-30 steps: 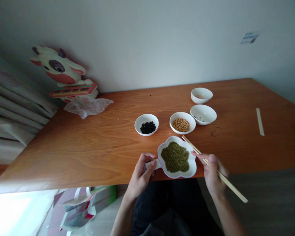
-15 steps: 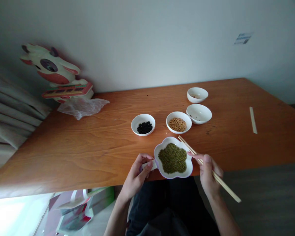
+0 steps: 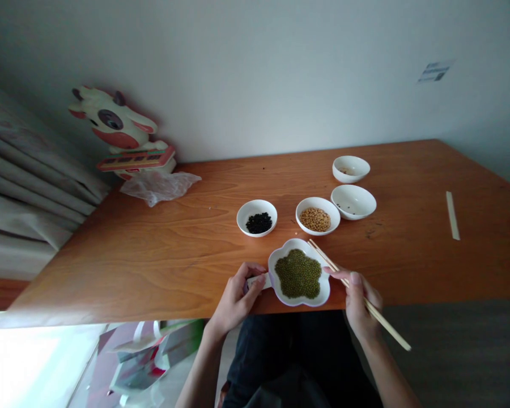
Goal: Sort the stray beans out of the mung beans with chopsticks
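Observation:
A white flower-shaped dish full of green beans sits at the near edge of the wooden table. My left hand is closed on the dish's short handle at its left side. My right hand is closed on a pair of wooden chopsticks, whose tips rest over the dish's upper right rim. Beyond the dish stand a small white bowl of black beans and a white bowl of yellow beans.
Two more white bowls, nearly bare inside, stand at the back right. A chopstick wrapper lies far right. A cow figure and a crumpled plastic bag sit at the back left. Bags lie on the floor.
Both hands keep their grips on the dish handle and chopsticks. The view shifts slightly; nothing on the table has visibly moved.

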A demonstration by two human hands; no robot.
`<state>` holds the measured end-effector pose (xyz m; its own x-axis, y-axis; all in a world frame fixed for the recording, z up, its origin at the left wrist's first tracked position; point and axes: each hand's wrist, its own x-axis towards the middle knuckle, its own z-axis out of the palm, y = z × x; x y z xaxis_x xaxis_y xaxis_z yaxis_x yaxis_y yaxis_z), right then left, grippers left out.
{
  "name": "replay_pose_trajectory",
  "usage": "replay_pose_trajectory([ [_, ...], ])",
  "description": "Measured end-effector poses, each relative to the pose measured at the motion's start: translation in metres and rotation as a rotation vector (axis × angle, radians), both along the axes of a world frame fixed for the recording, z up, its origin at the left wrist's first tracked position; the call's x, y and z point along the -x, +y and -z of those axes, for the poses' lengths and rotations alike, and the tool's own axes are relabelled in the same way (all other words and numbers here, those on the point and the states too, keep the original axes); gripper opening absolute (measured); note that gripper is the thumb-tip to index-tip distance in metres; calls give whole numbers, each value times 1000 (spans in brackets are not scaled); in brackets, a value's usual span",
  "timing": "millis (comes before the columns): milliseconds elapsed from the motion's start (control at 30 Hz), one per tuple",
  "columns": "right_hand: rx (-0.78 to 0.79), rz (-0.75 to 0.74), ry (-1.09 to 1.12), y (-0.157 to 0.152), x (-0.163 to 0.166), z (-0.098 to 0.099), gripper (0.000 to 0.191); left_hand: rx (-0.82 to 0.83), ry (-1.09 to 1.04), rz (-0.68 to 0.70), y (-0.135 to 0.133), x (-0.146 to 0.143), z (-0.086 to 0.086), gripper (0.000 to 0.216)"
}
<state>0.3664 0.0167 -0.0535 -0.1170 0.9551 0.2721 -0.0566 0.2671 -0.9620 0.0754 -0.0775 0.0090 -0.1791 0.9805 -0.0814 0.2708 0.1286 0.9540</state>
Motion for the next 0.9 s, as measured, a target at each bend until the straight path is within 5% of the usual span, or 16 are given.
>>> replay_pose_trajectory([
  [267,51,13,19,8,-3,22,36,-145,158,-139,-4,-10,9,19],
  [900,-57,-42,33,26,-7,32,38,-197,172,-219,-2,-14,12,28],
])
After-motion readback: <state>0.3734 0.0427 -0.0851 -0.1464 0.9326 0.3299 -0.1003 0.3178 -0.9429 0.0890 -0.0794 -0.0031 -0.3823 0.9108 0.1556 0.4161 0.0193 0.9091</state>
